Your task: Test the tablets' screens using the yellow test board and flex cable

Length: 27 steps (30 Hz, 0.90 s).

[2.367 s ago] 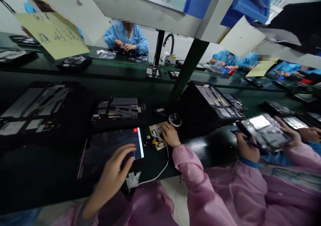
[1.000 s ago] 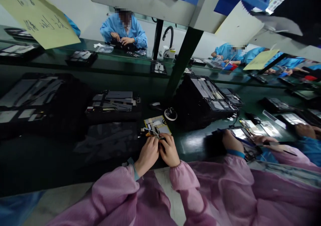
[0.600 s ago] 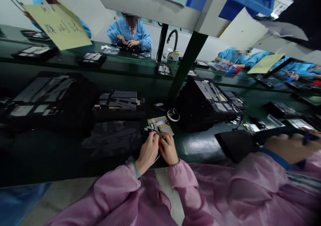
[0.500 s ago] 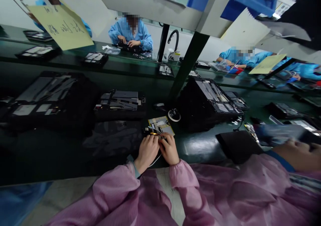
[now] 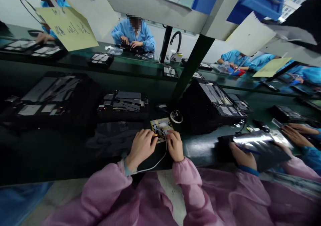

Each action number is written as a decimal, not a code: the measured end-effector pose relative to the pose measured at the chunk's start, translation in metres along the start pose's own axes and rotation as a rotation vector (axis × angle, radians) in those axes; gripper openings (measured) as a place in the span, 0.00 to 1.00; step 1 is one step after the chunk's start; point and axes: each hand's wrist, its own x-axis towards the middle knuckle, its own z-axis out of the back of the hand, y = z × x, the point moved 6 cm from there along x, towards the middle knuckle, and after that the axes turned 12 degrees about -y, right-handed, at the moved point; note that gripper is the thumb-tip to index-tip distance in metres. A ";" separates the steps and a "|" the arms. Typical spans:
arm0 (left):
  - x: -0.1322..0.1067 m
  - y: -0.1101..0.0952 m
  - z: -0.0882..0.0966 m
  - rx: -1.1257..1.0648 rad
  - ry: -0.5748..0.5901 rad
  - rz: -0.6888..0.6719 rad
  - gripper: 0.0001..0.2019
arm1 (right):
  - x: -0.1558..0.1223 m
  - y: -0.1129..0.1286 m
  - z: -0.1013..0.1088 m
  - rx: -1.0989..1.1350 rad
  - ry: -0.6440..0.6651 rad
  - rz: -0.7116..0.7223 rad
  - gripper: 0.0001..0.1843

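My left hand [image 5: 141, 147] is closed, thumb and fingertips pinching a small dark part with an orange-gold strip [image 5: 156, 135]. Beneath the fingertips lies a yellow-edged panel [image 5: 160, 121] with dark and silvery pieces on it. My right hand [image 5: 176, 147] rests at the panel's right side with its fingers curled in; what they grip, if anything, is too small to make out. A thin white cable [image 5: 164, 154] loops from my left wrist up past the right thumb to the panel.
Stacks of opened tablet-like devices stand at left [image 5: 50, 89], centre [image 5: 122, 102] and right [image 5: 215, 99]. A coiled white-rimmed cable [image 5: 176, 116] and a black mouse [image 5: 162, 108] lie behind the panel. At right, a co-worker's hand [image 5: 243, 157] holds a dark glossy sheet [image 5: 260, 149].
My hands have moved apart, the left shifting left and the right slightly right. The white cable now arcs between them. The co-worker at right has lifted a dark sheet.
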 end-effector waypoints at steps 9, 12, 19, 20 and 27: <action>0.031 0.038 -0.027 0.093 0.008 -0.013 0.06 | 0.031 0.010 -0.075 -0.460 0.217 -0.023 0.06; 0.027 0.041 -0.031 0.061 0.018 -0.024 0.07 | 0.034 0.015 -0.081 -0.546 0.268 -0.023 0.10; 0.029 0.042 -0.033 -0.020 0.024 0.012 0.09 | 0.039 0.023 -0.084 -0.545 0.259 -0.021 0.15; 0.030 0.040 -0.031 -0.035 0.023 0.016 0.08 | 0.040 0.022 -0.082 -0.537 0.265 -0.011 0.15; -0.001 0.078 0.042 -0.221 -0.174 0.074 0.17 | 0.037 0.055 -0.061 -0.351 0.191 0.098 0.11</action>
